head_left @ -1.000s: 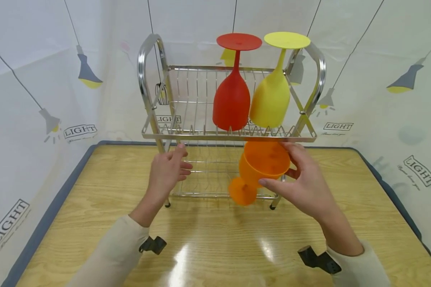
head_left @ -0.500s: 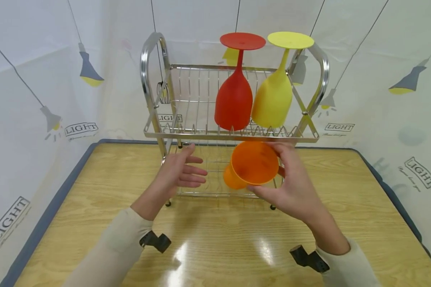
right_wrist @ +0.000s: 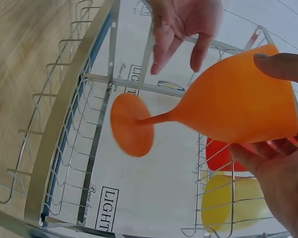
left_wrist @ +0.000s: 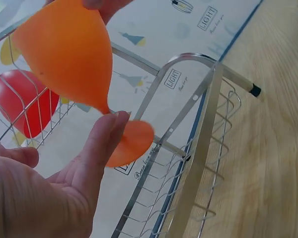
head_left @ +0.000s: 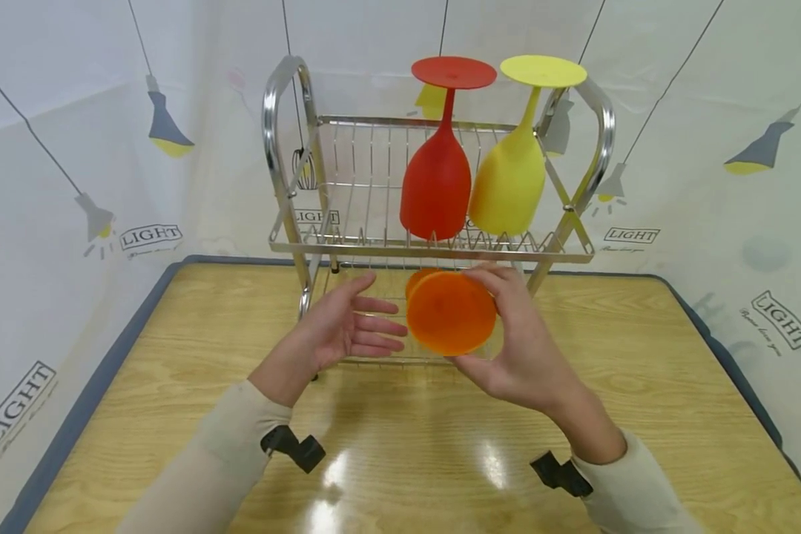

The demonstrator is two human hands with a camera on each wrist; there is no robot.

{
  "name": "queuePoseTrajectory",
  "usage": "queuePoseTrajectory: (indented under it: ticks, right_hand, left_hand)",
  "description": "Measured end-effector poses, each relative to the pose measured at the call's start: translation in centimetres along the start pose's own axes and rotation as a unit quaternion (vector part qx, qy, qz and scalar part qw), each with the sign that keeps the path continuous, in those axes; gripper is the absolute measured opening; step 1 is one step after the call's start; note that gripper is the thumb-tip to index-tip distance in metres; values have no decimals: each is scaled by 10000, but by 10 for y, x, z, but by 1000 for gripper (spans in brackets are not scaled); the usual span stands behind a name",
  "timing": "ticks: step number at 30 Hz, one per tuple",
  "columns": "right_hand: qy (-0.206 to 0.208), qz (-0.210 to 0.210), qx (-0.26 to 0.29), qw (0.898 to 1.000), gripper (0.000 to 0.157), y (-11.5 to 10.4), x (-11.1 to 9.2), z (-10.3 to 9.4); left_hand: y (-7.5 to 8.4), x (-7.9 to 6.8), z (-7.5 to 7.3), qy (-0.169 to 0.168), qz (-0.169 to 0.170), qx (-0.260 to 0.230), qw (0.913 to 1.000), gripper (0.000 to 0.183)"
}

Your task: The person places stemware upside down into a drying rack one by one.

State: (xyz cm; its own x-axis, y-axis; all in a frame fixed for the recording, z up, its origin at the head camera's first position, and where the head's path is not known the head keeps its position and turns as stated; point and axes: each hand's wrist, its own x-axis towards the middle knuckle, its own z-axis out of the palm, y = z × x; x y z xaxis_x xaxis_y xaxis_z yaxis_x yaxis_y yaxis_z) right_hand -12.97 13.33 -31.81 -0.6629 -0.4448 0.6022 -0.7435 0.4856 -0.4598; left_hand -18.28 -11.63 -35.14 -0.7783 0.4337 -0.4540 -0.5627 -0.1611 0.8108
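My right hand [head_left: 523, 345] grips an orange goblet [head_left: 451, 313] around its bowl, thumb on one side and fingers on the other. The goblet's mouth faces the head camera; in the right wrist view its stem and round foot [right_wrist: 132, 125] point away from that hand. My left hand [head_left: 343, 326] has its fingers extended beside the bowl, palm toward it. In the left wrist view the left fingertips [left_wrist: 120, 119] overlap the goblet's stem. Both hands are in front of the lower tier of a metal dish rack [head_left: 434, 254].
On the rack's upper tier a red goblet [head_left: 436, 185] and a yellow goblet [head_left: 509, 182] stand upside down, side by side. The rack stands on a wooden table [head_left: 400, 445]. Behind it hangs a white sheet [head_left: 207, 111] printed with lamps.
My right hand has moved left with the orange goblet and turned its mouth toward the head camera. My left hand has moved right toward it, its fingers spreading out.
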Motion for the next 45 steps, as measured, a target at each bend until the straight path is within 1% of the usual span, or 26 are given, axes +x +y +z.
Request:
queuePoseTrajectory:
  ticks: [3,7,11,14,18,20,23,25,27,32,34,36,38,41,45]
  right_hand:
    - [-34,-262,-152,9995,88,3,-1,3]
    - [2,-589,-280,9979,89,9,-3,7]
    - [35,-735,-292,9969,87,13,-4,10]
    - [54,-875,-162,9960,84,15,-4,12]
    - [96,-1196,123,9927,81,18,-5,16]
    - [142,-1333,271,9906,81,20,-6,19]
    - [182,-1344,513,9894,83,23,-8,22]
    - [206,-1282,570,9899,84,25,-10,23]
    - [193,-1183,481,9916,85,28,-12,23]
    - [53,-973,-99,9952,84,37,-16,21]
    - [-49,-851,-217,9961,88,39,-16,20]
    - [-140,-708,-236,9971,92,40,-16,19]
    - [-190,-586,-212,9979,94,41,-16,18]
    - [-187,-462,-223,9985,95,43,-15,16]
    - [-108,-404,-339,9986,94,46,-15,15]
  left_hand:
    - [0,2,1,-192,-87,-218,9995,72]
    - [-1,5,3,-334,-232,-420,9983,71]
    - [-3,6,5,-501,-339,-563,9966,73]
    - [-4,7,7,-649,-321,-704,9949,74]
    - [-5,7,10,-863,-274,-946,9914,74]
    - [-6,8,12,-915,-231,-1054,9899,71]
    - [-7,8,15,-902,-132,-1218,9884,60]
    - [-8,9,16,-866,-50,-1347,9871,54]
    - [-9,9,17,-835,37,-1515,9849,51]
    - [-15,10,17,-662,231,-1968,9779,53]
    - [-18,12,17,-644,322,-2125,9745,56]
    - [-20,12,18,-667,494,-2241,9710,56]
    - [-23,12,18,-760,721,-2321,9670,54]
    - [-26,12,19,-933,1102,-2328,9617,46]
    - [-31,14,21,-1367,1654,-2085,9542,36]
